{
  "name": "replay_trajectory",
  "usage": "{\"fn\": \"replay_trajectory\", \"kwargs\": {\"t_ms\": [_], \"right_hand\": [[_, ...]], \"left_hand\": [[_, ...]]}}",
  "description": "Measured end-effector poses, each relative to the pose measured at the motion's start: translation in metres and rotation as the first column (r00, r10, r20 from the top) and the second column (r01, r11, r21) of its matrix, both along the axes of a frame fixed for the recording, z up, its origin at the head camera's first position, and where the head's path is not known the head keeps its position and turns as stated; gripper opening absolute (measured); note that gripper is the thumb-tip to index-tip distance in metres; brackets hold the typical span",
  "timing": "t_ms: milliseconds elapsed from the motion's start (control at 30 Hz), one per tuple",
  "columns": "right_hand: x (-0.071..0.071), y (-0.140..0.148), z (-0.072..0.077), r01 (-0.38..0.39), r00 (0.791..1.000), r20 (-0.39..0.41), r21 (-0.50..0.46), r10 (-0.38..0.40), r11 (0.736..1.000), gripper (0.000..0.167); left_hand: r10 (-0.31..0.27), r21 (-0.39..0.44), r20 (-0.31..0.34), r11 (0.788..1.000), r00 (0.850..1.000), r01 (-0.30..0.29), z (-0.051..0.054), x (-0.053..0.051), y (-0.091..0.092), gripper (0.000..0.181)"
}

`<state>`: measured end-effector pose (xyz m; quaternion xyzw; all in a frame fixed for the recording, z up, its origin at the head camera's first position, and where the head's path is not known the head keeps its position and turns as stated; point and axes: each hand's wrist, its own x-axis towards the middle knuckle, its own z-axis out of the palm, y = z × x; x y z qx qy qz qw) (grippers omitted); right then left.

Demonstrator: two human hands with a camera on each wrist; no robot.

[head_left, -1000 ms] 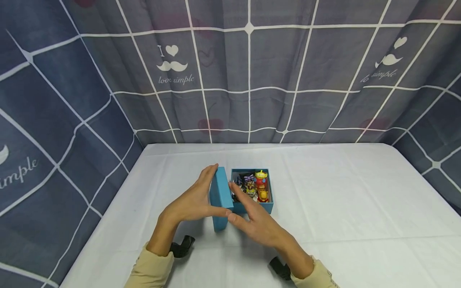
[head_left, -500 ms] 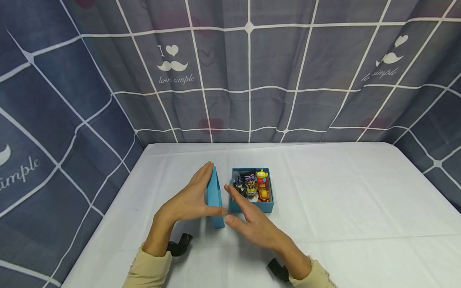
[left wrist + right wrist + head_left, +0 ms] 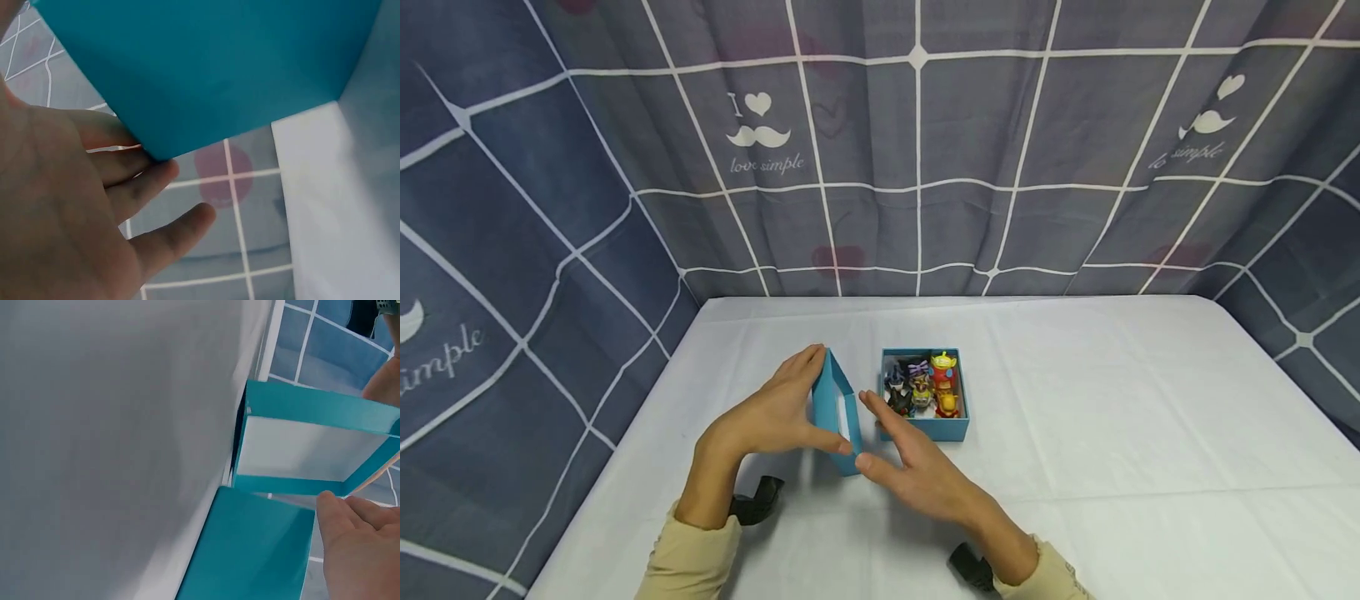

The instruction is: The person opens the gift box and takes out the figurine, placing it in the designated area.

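A blue box lid [image 3: 827, 404] stands on edge on the table, leaning a little. My left hand [image 3: 767, 421] holds it with the fingers at the far end and the thumb at the near end. In the right wrist view the inside of the lid [image 3: 300, 403] shows white. The lid's blue face [image 3: 212, 69] fills the top of the left wrist view. To its right rests the open blue box [image 3: 945, 431], holding several small toy figures [image 3: 943, 371]. My right hand [image 3: 921, 467] is between lid and box, its fingers extended, gripping nothing.
A white cloth covers the table [image 3: 1112, 400]. Behind it and at both sides hangs a grey-blue checked curtain [image 3: 880, 225] with white lines. Black wrist devices [image 3: 758, 502] hang under both forearms.
My left hand has carried the lid leftward, away from the box, and turned it so its white inside shows. The right hand has shifted slightly left. The box has stayed put.
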<state>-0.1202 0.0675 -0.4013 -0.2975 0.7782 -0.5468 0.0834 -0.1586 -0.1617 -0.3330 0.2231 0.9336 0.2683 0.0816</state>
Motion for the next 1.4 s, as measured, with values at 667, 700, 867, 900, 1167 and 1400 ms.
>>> {"fn": "replay_trajectory", "kwargs": {"t_ms": [667,700,867,900,1167,1400], "right_hand": [[0.008,-0.035,-0.011,0.066,0.987,0.143,0.081,-0.077,0.995,0.101],[0.007,-0.036,-0.012,0.062,0.985,0.157,0.062,-0.071,0.996,0.100],[0.005,-0.040,-0.012,0.053,0.971,0.232,0.021,-0.057,0.998,0.100],[0.005,-0.041,-0.012,0.056,0.969,0.238,0.024,-0.060,0.998,0.101],[0.000,-0.048,-0.013,0.054,0.961,0.269,0.028,-0.059,0.998,0.099],[-0.003,-0.050,-0.014,0.021,0.962,0.271,-0.016,-0.016,1.000,0.099]], "left_hand": [[0.000,0.313,0.088,0.949,0.996,-0.027,-0.042,0.003,-0.057,0.118],[-0.002,0.334,0.091,0.942,0.996,-0.028,-0.043,0.003,-0.059,0.117],[0.020,0.338,0.127,0.939,0.992,-0.063,-0.048,0.004,-0.062,0.108],[0.033,0.325,0.137,0.943,0.990,-0.077,-0.049,0.004,-0.062,0.106],[0.078,0.380,0.210,0.912,0.974,-0.155,-0.057,0.011,-0.074,0.100],[0.096,0.380,0.209,0.909,0.973,-0.171,-0.066,0.009,-0.074,0.098]]}}
